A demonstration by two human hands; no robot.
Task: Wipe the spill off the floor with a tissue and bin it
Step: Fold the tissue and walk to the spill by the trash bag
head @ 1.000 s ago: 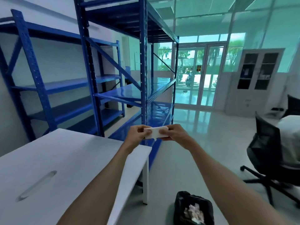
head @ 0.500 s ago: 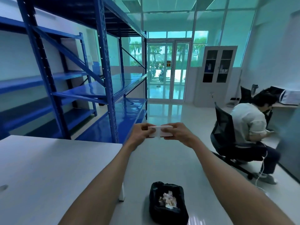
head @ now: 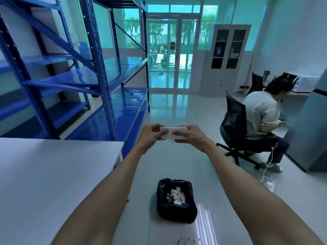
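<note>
A folded white tissue is held out in front of me at chest height, my left hand pinching its left end and my right hand its right end. Below my arms, a small bin lined with a black bag stands on the pale floor, with crumpled tissues inside it. Small brownish spots of the spill lie on the floor near the bottom edge of the view, just this side of the bin.
A white table fills the lower left. Blue metal shelving stands behind it. A person sits on a black office chair at the right, with a white cable trailing on the floor. Glass doors are straight ahead.
My view has swung right and downward: the table slid left, the bin came to the centre, and the seated person and the spill came into view. Both hands still hold the tissue.
</note>
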